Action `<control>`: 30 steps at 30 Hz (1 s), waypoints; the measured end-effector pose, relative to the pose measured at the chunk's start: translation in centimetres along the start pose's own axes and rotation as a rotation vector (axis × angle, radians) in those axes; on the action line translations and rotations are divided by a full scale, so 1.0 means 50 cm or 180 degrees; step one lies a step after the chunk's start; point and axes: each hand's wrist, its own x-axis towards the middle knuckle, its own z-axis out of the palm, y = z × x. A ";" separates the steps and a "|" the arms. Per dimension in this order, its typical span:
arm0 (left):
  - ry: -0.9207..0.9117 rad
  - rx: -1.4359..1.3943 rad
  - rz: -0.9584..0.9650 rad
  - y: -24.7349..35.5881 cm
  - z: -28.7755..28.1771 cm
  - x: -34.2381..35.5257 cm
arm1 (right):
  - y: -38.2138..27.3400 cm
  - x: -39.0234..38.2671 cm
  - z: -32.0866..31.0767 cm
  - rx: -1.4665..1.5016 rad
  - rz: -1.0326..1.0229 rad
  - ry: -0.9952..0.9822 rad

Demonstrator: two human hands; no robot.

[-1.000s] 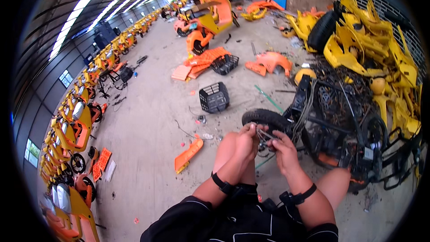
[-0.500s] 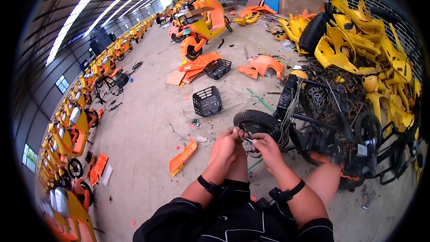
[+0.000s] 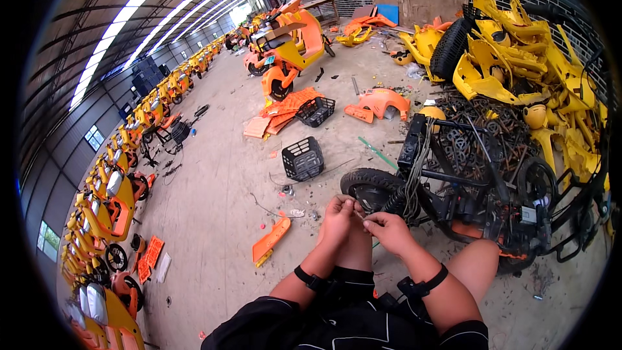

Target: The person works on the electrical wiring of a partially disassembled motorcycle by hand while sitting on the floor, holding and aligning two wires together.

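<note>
My left hand [image 3: 341, 212] and my right hand [image 3: 386, 228] meet over my knee, fingertips pinched close together. Between them runs a short, thin, pale strand [image 3: 362, 216] that looks like wire; its ends are hidden by the fingers. Just beyond my hands lies a stripped black scooter frame [image 3: 447, 175] with its black tyre [image 3: 370, 180] toward me. A bundle of grey cables [image 3: 415, 181] hangs down from the frame, beside my right hand.
A black basket [image 3: 303, 159] and an orange-yellow panel [image 3: 270, 240] lie left of my hands. Yellow body panels [image 3: 505, 65] and dark metal parts [image 3: 473, 116] are heaped at the right. An orange-yellow scooter [image 3: 291, 45] stands farther off; parked scooters [image 3: 107, 214] line the left.
Both hands have drawn a little closer and lower, with less of the strand showing between them. The view has shifted slightly.
</note>
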 end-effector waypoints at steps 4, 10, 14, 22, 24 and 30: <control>0.0104 -0.0391 -0.0350 -0.009 0.006 0.006 | 0.003 0.000 -0.009 0.0521 0.0221 0.0024; 0.0241 -0.0766 -0.0629 -0.008 0.011 0.010 | 0.018 -0.001 -0.005 0.0851 0.0020 0.0249; 0.0215 -0.0980 -0.0706 0.007 0.008 0.012 | 0.016 -0.002 -0.010 0.0619 0.0068 0.0192; 0.0334 -0.1042 -0.0825 0.020 0.007 0.005 | -0.001 -0.003 0.000 0.1185 0.0117 0.0103; 0.0358 -0.1068 -0.0885 0.021 0.005 0.002 | 0.001 -0.002 0.004 0.1348 0.0045 0.0106; 0.0334 -0.1210 -0.1129 0.052 0.013 -0.002 | 0.006 0.003 0.011 0.1475 -0.0152 0.0086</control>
